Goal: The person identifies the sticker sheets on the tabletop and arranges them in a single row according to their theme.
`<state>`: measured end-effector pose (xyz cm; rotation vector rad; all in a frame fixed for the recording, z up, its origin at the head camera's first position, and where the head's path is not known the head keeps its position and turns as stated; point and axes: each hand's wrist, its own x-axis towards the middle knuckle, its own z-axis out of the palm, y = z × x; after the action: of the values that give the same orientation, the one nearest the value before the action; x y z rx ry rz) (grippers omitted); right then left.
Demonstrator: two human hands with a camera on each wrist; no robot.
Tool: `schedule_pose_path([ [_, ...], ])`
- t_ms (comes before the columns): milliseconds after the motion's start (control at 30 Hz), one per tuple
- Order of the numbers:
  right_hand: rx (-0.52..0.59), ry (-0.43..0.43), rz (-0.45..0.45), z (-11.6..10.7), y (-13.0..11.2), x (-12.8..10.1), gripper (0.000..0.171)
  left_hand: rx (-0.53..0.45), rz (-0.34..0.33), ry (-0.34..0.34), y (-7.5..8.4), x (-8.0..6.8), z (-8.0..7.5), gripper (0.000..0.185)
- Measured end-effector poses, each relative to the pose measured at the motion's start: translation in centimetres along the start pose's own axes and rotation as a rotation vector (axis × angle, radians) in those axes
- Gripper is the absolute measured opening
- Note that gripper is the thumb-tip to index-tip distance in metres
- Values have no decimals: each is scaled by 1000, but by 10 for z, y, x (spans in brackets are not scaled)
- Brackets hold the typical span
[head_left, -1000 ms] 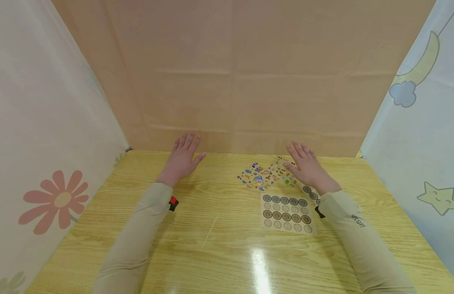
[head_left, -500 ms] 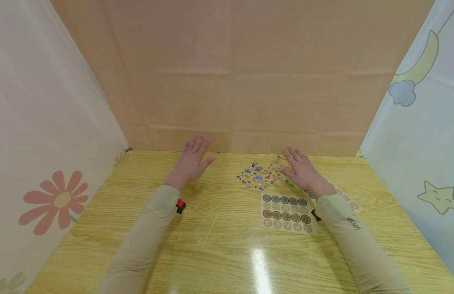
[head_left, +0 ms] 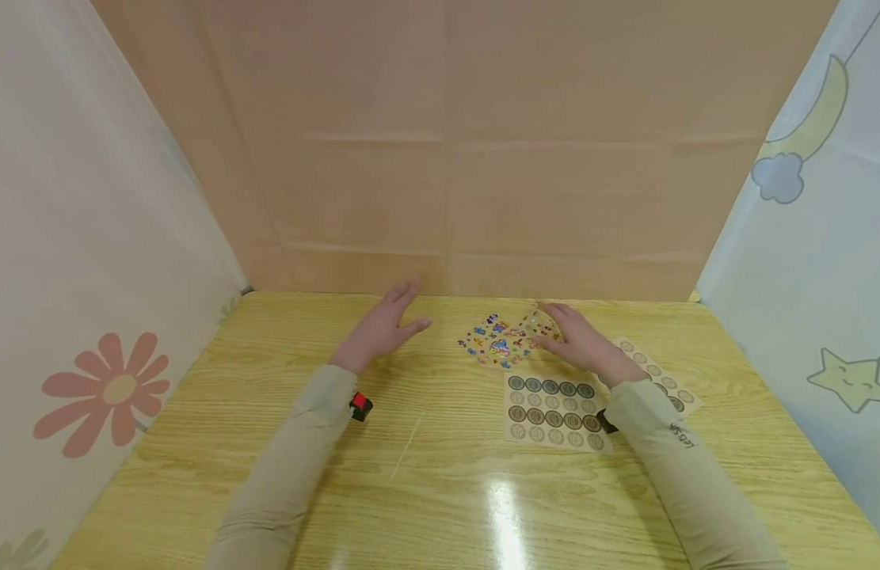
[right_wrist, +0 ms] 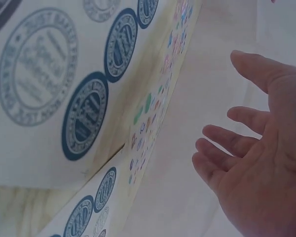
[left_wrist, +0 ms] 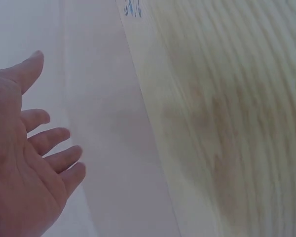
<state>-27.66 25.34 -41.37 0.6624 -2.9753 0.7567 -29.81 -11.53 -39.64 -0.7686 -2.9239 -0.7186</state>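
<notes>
My left hand [head_left: 379, 331] hovers over the wooden table's back part, left of the stickers, fingers loosely extended and thumb apart. Nothing is in it; the left wrist view shows the bare palm. Above the right side of the stickers hangs my right hand [head_left: 580, 342], also holding nothing, its fingers slightly bent. Under and beside it lie small colourful stickers [head_left: 500, 347] on clear sheets, the right sheet [right_wrist: 148, 123] partly covered by the hand in the head view. Nearer to me is a sheet of round label stickers [head_left: 554, 413]. A second round-label sheet [head_left: 657, 372] lies partly behind the right wrist.
The wooden table [head_left: 425, 507] has a thin pale line [head_left: 407, 448] on it. A tan backdrop [head_left: 440, 158] rises at its far edge. Printed white curtains stand at the left [head_left: 119, 237] and right [head_left: 789, 261].
Both hands have moved inward and a little closer to me, and their fingers have turned from spread to slightly bent. The sheets stay where they were.
</notes>
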Motion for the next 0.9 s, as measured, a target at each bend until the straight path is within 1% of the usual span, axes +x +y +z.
schedule_pose_path([
  [200,36,-11,2,2,0,0,72,-136,-11,-36,2,2,10,77],
  [367,50,-27,4,5,1,0,68,-219,-35,-62,1,2,18,72],
  [500,48,-31,2,7,4,0,66,-265,-49,-70,-2,4,26,69],
  [633,71,-32,-4,9,6,1,64,-298,-36,-73,-3,7,32,65],
  [900,117,-66,-14,14,12,3,65,-378,-17,-112,0,12,43,63],
])
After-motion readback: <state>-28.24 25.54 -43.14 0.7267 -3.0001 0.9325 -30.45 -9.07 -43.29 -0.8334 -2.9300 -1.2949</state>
